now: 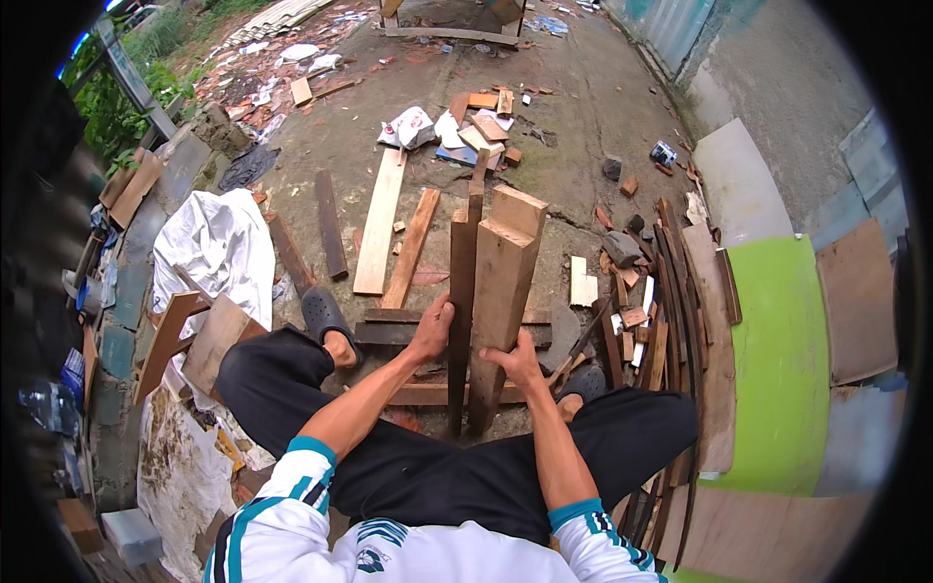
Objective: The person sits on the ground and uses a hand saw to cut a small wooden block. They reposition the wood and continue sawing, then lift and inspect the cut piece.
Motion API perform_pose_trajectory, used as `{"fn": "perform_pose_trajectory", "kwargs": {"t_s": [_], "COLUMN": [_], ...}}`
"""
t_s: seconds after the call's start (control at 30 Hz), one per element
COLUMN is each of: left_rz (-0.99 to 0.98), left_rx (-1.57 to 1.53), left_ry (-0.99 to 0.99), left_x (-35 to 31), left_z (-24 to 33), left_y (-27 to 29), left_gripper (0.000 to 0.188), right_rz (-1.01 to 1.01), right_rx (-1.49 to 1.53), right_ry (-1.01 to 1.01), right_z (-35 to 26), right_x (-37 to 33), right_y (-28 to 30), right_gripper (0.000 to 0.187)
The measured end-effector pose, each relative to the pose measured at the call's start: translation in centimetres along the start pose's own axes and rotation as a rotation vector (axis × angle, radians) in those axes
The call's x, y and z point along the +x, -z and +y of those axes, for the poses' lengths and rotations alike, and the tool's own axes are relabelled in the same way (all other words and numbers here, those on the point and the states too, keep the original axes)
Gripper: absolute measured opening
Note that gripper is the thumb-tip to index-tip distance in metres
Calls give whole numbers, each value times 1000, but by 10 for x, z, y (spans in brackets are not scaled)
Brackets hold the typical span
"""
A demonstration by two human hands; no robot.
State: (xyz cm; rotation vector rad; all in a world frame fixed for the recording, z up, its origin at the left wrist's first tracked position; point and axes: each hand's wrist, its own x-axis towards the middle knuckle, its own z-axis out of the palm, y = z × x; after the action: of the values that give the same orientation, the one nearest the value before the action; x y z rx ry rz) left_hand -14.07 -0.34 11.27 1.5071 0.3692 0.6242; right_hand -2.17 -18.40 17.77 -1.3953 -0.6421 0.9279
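Observation:
My left hand [432, 331] is closed on the left edge of a narrow dark wooden plank [464, 282], which stands upright between my knees. A thicker, lighter wooden beam [503, 272] with a notched top end stands just to its right. My right hand [516, 361] grips this beam low on its right side, the thumb across its near face. Both pieces rise side by side, their lower ends down near the ground. Behind them, dark wooden boards [384, 333] lie crosswise on the ground.
Loose planks, among them a pale board [380, 223], lie ahead to the left. Beyond them is a heap of wood offcuts and paper [476, 136]. A white sack [216, 255] lies at the left. Long dark strips [683, 311] and a green panel [777, 360] line the right side.

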Motion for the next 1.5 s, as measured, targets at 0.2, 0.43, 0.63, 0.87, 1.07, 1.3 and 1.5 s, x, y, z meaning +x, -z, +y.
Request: {"fn": "perform_pose_trajectory", "kwargs": {"t_s": [0.2, 0.43, 0.63, 0.87, 1.07, 1.3, 1.5], "left_rz": [-7, 51, 100, 4, -6, 31, 29], "left_rx": [-235, -181, -182, -242, -289, -178, -165], "left_ry": [256, 61, -52, -41, -30, -9, -3], "left_x": [17, 54, 61, 64, 64, 62, 63], "left_z": [6, 64, 106, 134, 140, 158, 165], "left_y": [22, 39, 31, 34, 34, 22, 16], "left_gripper": [53, 71, 70, 65, 63, 68, 71], "right_rz": [50, 119, 94, 108, 106, 98, 91], "right_rx": [-148, -184, -203, -202, -205, -213, -282], "right_ry": [-7, 131, 110, 150, 127, 105, 134], "right_z": [-2, -7, 3, -5, -10, 0, -8], "right_x": [-4, -8, -6, -6, -6, -5, -2], "right_y": [-7, -23, -20, -25, -23, -22, -16], "right_gripper": [54, 61, 59, 61, 64, 66, 63]}}
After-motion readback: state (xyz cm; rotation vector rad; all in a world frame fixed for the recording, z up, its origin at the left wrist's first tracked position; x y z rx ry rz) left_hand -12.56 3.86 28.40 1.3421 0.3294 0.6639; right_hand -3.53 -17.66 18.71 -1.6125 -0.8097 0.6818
